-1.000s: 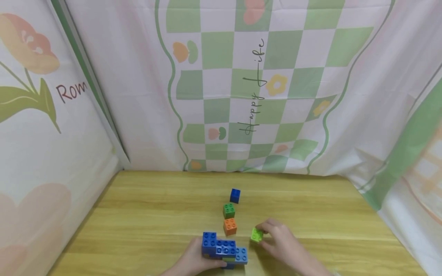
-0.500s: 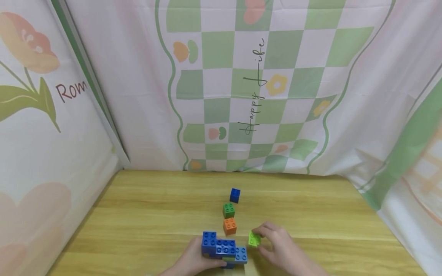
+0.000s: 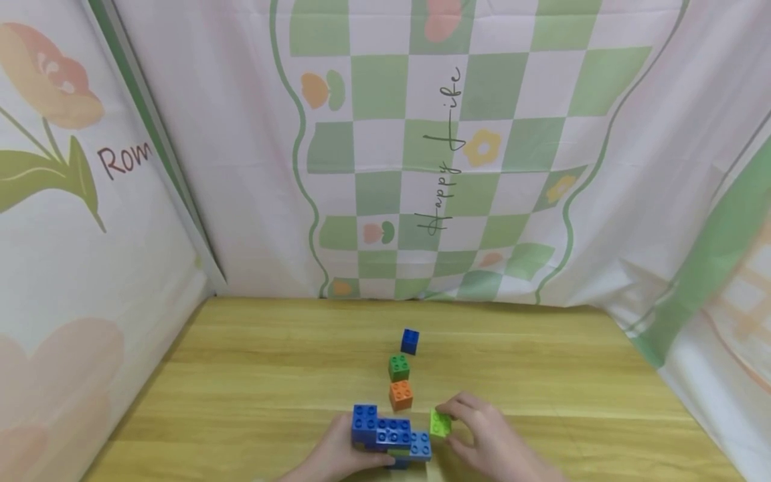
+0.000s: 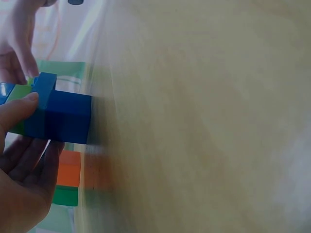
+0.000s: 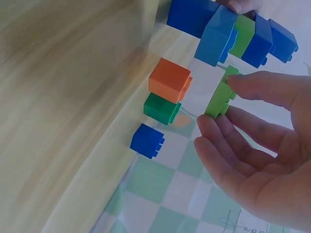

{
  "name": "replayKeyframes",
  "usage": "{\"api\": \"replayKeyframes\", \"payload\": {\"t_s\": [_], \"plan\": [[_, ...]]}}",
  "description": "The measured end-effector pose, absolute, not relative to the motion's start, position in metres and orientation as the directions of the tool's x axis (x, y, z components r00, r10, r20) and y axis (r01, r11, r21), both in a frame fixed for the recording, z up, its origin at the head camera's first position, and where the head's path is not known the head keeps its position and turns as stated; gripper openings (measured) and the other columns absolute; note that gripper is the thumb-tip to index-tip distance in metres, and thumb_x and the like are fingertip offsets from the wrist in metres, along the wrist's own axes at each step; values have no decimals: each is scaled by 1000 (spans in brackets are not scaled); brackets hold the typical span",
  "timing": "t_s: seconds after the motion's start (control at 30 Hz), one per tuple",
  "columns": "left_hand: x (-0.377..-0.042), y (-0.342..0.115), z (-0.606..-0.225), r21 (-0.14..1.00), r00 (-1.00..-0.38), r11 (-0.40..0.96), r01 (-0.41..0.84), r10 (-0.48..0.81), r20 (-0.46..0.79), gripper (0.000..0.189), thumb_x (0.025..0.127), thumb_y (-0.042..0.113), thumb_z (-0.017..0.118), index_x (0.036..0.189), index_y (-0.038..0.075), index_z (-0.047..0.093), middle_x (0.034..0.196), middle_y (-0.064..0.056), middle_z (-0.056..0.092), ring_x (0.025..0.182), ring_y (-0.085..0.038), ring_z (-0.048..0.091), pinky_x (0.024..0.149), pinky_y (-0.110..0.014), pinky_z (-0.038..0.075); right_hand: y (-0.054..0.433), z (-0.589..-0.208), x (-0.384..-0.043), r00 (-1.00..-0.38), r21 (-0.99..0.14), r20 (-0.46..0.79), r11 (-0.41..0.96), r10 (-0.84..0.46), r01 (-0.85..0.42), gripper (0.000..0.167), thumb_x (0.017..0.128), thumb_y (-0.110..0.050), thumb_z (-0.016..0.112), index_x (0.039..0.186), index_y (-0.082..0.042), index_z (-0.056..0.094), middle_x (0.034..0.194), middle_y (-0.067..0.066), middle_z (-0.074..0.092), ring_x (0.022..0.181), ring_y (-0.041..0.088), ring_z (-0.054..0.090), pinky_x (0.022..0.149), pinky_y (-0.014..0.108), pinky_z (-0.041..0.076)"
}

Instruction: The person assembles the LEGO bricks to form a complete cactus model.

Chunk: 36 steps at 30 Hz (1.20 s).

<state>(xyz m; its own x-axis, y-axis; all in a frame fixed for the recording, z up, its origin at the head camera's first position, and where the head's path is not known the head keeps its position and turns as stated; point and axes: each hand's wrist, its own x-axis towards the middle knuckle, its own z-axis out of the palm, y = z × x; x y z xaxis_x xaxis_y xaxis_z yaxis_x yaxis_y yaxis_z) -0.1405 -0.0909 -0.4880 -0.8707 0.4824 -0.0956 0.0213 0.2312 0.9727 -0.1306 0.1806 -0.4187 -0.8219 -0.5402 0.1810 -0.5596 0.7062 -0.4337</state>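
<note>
My left hand (image 3: 336, 450) grips a stack of building bricks (image 3: 393, 432), with dark blue, lighter blue and lime green layers. In the left wrist view its thumb lies across the side of the stack (image 4: 36, 114). To the right, my right hand (image 3: 489, 435) pinches a thin lime green brick (image 3: 440, 423) between thumb and fingers. The right wrist view shows this lime green brick (image 5: 221, 92) tilted, close to the stack (image 5: 216, 36) but apart from it.
Beyond the stack, an orange brick (image 3: 401, 395), a green brick (image 3: 399, 367) and a dark blue brick (image 3: 410, 341) stand in a rough line on the wooden table (image 3: 271, 361). A patterned curtain (image 3: 434, 147) hangs behind the table.
My right hand has brought the lime green brick leftward and a little nearer to me, closer to the stack. The left hand and the stack have hardly moved.
</note>
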Motion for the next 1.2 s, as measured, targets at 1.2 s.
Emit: {"api": "replayKeyframes", "payload": {"t_s": [1.2], "plan": [[-142,-92,-490,974,-866,224,23,492,-93,46,78,22,84,120,26,68,114,3,75,102,-8,71,89,-20,56,169,-417,-125,-762,-464,92,650,-640,-602,37,80,-16,77,115,-12,69,107,-3,67,94,6,64,75,20,58]]}}
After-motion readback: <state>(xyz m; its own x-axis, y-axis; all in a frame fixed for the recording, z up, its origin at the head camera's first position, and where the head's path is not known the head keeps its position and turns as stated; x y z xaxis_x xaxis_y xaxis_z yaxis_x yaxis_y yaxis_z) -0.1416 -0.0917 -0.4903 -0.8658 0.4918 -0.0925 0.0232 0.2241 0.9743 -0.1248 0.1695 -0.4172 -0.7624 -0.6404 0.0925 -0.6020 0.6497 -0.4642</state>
